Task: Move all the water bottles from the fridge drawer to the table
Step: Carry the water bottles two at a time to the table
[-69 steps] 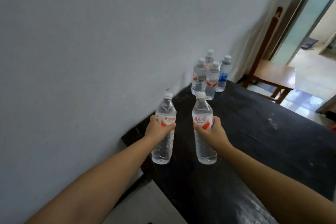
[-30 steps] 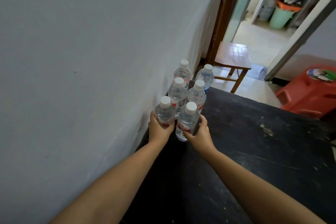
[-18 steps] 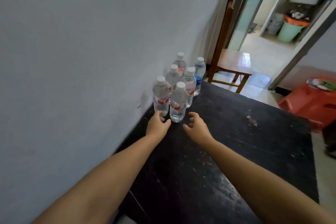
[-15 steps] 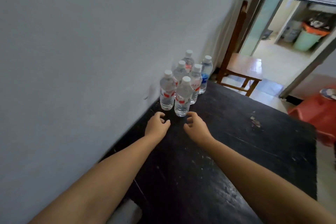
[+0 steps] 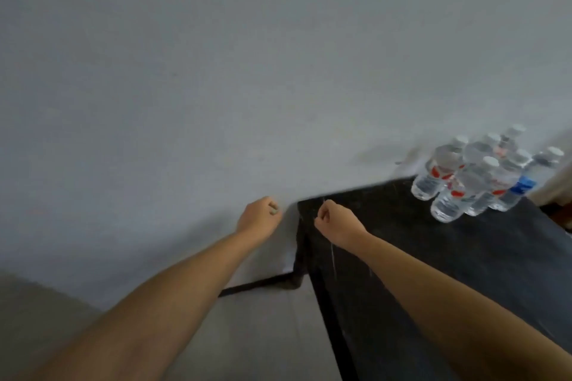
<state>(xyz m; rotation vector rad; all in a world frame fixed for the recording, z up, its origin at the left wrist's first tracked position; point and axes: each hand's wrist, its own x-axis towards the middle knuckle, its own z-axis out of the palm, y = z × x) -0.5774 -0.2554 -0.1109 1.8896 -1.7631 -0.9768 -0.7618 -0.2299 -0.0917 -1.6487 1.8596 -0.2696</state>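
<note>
Six water bottles [image 5: 473,178] stand upright in a tight cluster at the far right of the black table [image 5: 433,257], close against the pale wall [image 5: 216,71]; motion blur softens their labels. The left hand [image 5: 259,219] hangs off the table's left edge in front of the wall, fingers curled inward and holding nothing. The right hand [image 5: 337,221] hovers over the table's near left corner, fingers likewise curled and empty, well apart from the bottles.
</note>
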